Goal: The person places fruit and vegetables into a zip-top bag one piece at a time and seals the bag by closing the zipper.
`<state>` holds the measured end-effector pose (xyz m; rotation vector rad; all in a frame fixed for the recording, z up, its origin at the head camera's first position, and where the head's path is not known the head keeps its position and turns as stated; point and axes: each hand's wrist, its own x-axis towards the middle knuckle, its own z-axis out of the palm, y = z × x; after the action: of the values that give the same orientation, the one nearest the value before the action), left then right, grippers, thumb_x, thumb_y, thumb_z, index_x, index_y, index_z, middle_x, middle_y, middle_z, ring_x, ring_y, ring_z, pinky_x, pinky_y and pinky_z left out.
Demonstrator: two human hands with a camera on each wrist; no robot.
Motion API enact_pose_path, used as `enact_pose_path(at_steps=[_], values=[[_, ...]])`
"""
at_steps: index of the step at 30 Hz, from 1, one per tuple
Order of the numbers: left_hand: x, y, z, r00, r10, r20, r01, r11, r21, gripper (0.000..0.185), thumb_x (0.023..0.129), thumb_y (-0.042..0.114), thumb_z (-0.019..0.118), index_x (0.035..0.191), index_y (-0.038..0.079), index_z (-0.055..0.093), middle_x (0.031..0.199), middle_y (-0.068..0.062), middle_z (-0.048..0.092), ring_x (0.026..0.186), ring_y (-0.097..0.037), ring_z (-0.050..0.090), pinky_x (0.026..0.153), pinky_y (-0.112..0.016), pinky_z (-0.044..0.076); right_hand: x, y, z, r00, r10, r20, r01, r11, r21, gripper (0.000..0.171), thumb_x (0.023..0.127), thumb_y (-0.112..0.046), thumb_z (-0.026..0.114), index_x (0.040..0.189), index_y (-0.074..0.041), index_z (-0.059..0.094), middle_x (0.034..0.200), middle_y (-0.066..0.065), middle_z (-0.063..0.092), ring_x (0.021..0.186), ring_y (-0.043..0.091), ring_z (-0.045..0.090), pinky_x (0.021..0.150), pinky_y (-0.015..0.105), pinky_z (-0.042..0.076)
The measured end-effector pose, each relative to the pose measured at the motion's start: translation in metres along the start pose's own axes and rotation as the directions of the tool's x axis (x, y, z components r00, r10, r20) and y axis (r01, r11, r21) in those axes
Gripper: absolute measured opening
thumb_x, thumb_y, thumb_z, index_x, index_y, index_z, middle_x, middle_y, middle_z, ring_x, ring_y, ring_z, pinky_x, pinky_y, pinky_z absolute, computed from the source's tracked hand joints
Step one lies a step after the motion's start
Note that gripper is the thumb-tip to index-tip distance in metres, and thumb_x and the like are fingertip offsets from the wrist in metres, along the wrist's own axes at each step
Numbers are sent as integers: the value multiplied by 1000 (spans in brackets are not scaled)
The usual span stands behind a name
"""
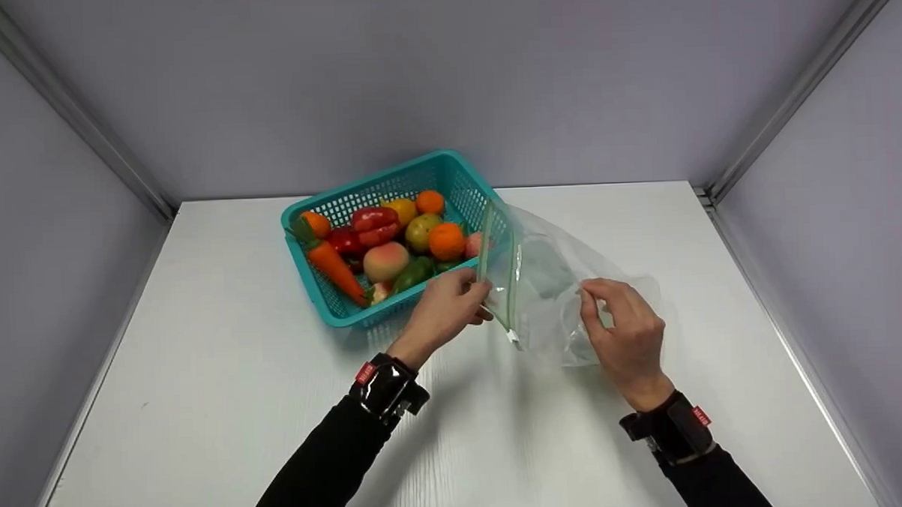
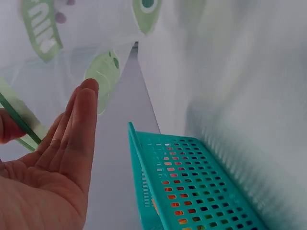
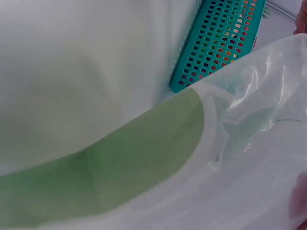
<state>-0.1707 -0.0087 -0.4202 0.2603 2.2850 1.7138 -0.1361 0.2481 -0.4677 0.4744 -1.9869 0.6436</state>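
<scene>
L hand [image 1: 447, 302] pinches clear zip-lock bag [image 1: 547, 269] at its mouth, nr teal basket [image 1: 460, 182]; R hand [image 1: 628, 336] prob. pinching bag's side, from here.

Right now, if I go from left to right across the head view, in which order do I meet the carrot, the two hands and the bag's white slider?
Carrot, left hand, white slider of the clear bag, right hand. The bag's body is left out, as it overlaps the right hand.
</scene>
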Motion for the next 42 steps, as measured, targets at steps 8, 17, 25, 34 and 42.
enact_pose_path(at_steps=[8,17,25,34,42], values=[[-3,0,10,987,119,-104,-107,988,111,16,104,18,56,100,8,67,80,-1,65,67,-13,67,65,-27,60,-3,0,-5,991,57,118,-65,996,64,18,91,-10,66,105,-1,73,95,10,73,80,23,69,61,37,55],[-6,1,18,952,250,-174,-213,955,208,19,104,19,58,88,12,64,67,5,61,57,-8,62,56,-25,54,30,-25,-16,941,203,271,-241,964,115,29,90,-15,67,116,-1,70,105,13,71,92,26,69,72,32,57],[-7,3,24,933,303,-195,-254,937,241,15,104,18,59,93,11,67,76,4,68,69,-9,65,63,-26,55,95,-59,-13,875,240,421,-272,962,18,36,95,-22,72,123,0,67,116,15,68,100,29,67,76,46,58],[-8,6,33,920,333,-208,-259,913,315,11,103,15,58,96,11,65,88,-2,75,75,-14,70,65,-28,58,123,-73,11,741,342,579,-325,936,-137,65,94,-44,73,140,-3,56,135,18,59,108,36,59,85,50,53],[-9,5,37,910,366,-195,-299,904,305,7,102,13,59,98,11,63,89,-2,75,77,-14,70,65,-26,57,120,-59,11,695,393,603,-380,912,-156,64,90,-32,76,141,0,55,136,21,57,111,40,57,90,53,50]])
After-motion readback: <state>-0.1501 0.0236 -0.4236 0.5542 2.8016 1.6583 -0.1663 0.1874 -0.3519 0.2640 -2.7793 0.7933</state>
